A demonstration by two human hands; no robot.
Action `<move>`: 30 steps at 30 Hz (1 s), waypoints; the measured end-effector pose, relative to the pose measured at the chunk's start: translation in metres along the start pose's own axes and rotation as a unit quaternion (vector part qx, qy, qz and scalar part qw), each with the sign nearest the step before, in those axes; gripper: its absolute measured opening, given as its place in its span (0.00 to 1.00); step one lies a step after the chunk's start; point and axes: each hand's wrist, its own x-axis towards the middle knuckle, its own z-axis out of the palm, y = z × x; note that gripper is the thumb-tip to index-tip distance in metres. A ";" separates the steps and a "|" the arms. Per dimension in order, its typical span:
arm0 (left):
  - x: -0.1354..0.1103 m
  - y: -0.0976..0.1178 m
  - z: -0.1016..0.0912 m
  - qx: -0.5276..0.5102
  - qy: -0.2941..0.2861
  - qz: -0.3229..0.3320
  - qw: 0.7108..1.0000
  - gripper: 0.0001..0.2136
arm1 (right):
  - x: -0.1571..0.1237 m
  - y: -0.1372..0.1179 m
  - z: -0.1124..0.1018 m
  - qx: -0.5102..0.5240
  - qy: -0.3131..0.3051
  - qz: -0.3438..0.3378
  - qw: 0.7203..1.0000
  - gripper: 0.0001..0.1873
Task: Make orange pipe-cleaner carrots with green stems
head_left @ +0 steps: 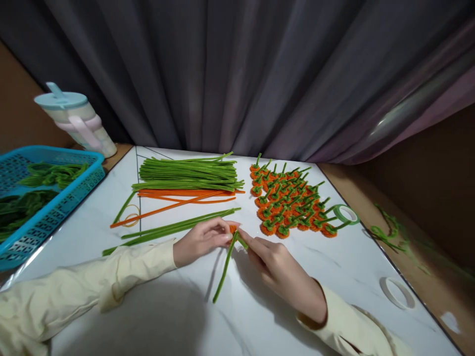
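Observation:
My left hand (pixel 208 239) pinches a small orange pipe-cleaner piece (pixel 233 229), mostly covered by the fingertips. From it a green pipe cleaner (pixel 224 272) hangs down toward me, its free end over the white tabletop. My right hand (pixel 274 262) meets the left one at the piece, its fingers closed on a shorter green length of the pipe cleaner near the bend. Behind my left hand lie a few loose green pipe cleaners (pixel 174 226). Orange pipe cleaners (pixel 178 200) and a thick pile of green pipe cleaners (pixel 187 172) rest farther back.
Many finished orange pieces with green stems (pixel 285 205) stand grouped at the right. Beside them is a green tape roll (pixel 346 214); a white tape roll (pixel 397 292) lies near the right edge. At left are a blue basket (pixel 97 165) and a tumbler (pixel 79 118). A dark curtain (pixel 208 74) hangs behind.

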 end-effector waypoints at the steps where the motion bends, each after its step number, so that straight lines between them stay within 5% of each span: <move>1: 0.000 -0.001 0.002 0.033 0.014 0.003 0.999 0.11 | -0.001 -0.001 0.002 -0.010 0.001 -0.004 1.000 0.25; 21: -0.003 -0.010 0.006 0.048 0.026 0.024 0.998 0.09 | -0.001 -0.004 0.009 0.081 0.051 -0.020 0.995 0.19; 30: -0.009 -0.002 0.012 0.198 0.077 0.132 0.968 0.07 | 0.007 -0.010 -0.008 0.153 0.024 0.070 0.985 0.06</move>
